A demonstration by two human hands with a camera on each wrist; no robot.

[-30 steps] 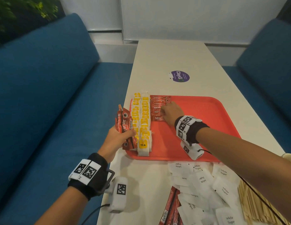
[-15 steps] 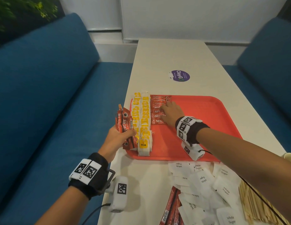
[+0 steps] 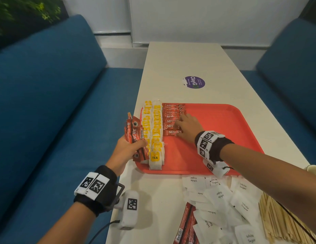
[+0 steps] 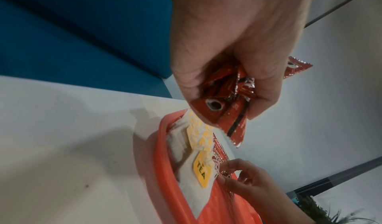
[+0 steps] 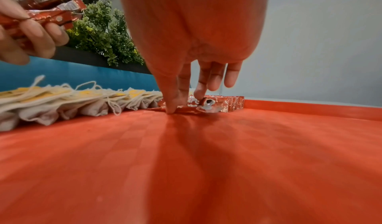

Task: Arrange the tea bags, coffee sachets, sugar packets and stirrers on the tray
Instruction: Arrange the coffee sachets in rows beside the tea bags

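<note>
- The right hand (image 3: 186,127) is laid on the nearest coffee sachet in the row (image 3: 172,132) on the tray (image 3: 224,138); its fingers are nearly straight and press the sachet flat, thumb tip at the near edge, with nothing gripped.
- A bundle of coffee sachets (image 3: 136,136) is clutched in the left hand (image 3: 126,152), fingers curled round it, above the tray's left rim and just left of the tea bags (image 3: 156,134).
- The laid sachets run with their long axis left to right, stacked in a column from far to near; the next free slot is judged to lie just near of the pressed sachet, toward the person.
- The right hand is the nearer to that slot; the bundle lies to its left, across the two tea bag columns.
- Bare tray is seen to the right and near of the sachet column.
- Sugar packets (image 3: 222,196), stirrers (image 3: 277,219) and more sachets (image 3: 186,224) lie on the surface (image 3: 171,64) near of the tray.
</note>
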